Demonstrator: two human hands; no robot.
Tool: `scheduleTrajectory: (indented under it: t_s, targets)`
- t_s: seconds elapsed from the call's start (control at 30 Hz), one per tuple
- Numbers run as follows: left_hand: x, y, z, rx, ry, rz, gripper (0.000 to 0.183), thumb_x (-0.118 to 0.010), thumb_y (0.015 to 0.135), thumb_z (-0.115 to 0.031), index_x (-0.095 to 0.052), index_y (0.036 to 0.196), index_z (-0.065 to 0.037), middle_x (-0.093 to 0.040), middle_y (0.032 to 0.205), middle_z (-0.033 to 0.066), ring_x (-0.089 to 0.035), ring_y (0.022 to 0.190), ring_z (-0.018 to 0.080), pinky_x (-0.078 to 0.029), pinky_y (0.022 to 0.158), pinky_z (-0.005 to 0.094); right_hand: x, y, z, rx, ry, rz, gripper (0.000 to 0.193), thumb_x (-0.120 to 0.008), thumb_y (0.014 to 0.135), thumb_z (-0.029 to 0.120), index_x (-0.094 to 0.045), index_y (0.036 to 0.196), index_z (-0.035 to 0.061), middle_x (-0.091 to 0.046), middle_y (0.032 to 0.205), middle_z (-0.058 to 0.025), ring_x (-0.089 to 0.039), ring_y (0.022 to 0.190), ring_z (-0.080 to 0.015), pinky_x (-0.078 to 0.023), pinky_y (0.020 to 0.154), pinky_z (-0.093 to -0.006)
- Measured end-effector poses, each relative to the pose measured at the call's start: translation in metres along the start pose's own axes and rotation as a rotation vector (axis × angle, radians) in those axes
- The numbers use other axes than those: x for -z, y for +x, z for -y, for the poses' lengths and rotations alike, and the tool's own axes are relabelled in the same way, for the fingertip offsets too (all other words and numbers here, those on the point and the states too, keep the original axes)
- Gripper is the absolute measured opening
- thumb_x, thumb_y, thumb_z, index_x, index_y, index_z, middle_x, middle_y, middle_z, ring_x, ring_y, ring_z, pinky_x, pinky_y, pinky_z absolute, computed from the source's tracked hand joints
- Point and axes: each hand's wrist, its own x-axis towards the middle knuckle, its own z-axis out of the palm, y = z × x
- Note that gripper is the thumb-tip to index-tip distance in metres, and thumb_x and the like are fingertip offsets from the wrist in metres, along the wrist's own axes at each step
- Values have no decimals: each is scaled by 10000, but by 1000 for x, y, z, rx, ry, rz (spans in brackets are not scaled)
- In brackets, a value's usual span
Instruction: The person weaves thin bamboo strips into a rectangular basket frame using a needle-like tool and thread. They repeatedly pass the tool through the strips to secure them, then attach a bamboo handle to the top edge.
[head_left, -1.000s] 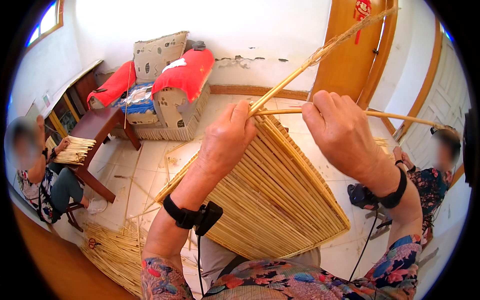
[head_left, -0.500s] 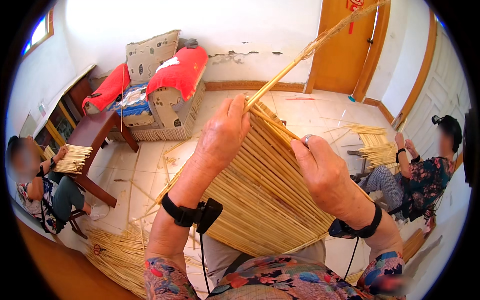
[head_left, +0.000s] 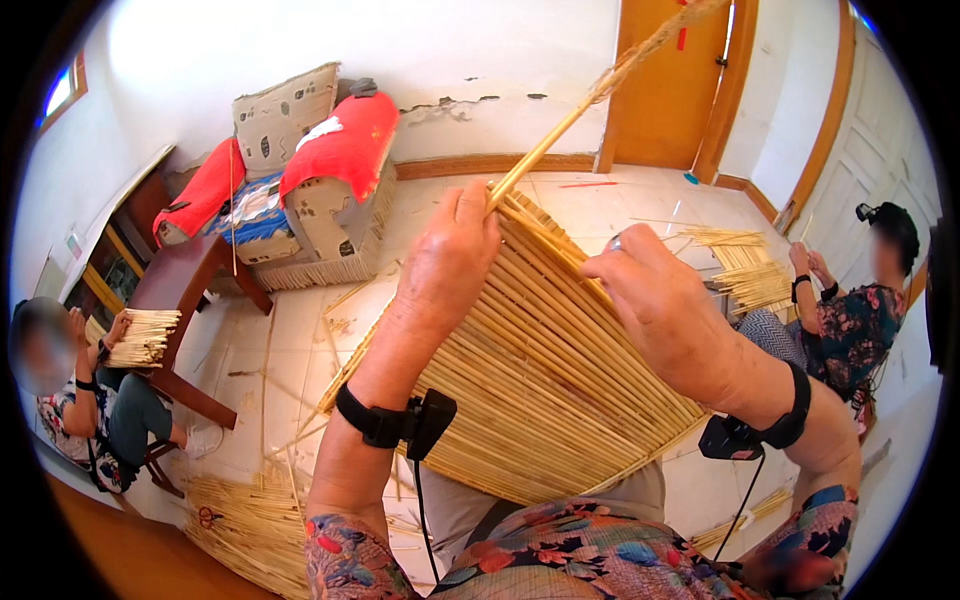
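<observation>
A yellow mat of straight stalks (head_left: 540, 390) laid side by side rests over my lap, its far corner raised. My left hand (head_left: 447, 258) is closed round that corner, gripping a few long stalks (head_left: 545, 148) that stick out up and to the right and end in a frayed, brownish tip. On the mat's right edge, my right hand (head_left: 660, 300) is closed with thumb and forefinger pinched at a stalk lying along the rim. Its other fingers are curled, and the exact grip is partly hidden.
Loose stalks (head_left: 240, 535) and red-handled scissors (head_left: 207, 517) lie on the floor at lower left. One person (head_left: 85, 400) sits at left by a brown table (head_left: 185, 275), another person (head_left: 860, 320) at right, both handling stalk mats. A sofa (head_left: 330, 225) stands behind.
My right forearm and elbow have swung outward to the right, with the hand turned more on its side at the rim. My left hand keeps its grip. The whole view has shifted slightly.
</observation>
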Motion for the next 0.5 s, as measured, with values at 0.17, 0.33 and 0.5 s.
scheduleTrajectory:
  t_s: [0.17,0.33,0.5]
  targets:
    - [1,-1,3,-14,-1,-18,313,-607,870,-103,-527,1158,-10,-583,942,182,-601,794,395,-504,650,464,-6,1,4,-14,49,-6,277,-539,800,-67,-554,1069,-3,-476,953,-172,-572,828,-346,-507,707,-377]
    - [6,-5,6,-5,-25,-17,309,-611,868,-96,-528,1151,-4,-581,928,183,-601,785,391,-503,648,463,-14,-6,12,-46,92,-26,291,-544,808,-91,-564,1082,4,-477,955,-162,-574,837,-331,-510,717,-373]
    - [7,-7,5,22,-30,13,307,-595,875,-61,-529,1166,11,-569,926,185,-593,805,374,-499,687,421,-19,-11,8,33,123,-68,307,-555,806,-97,-564,1095,5,-494,1004,-176,-586,870,-340,-517,738,-370]
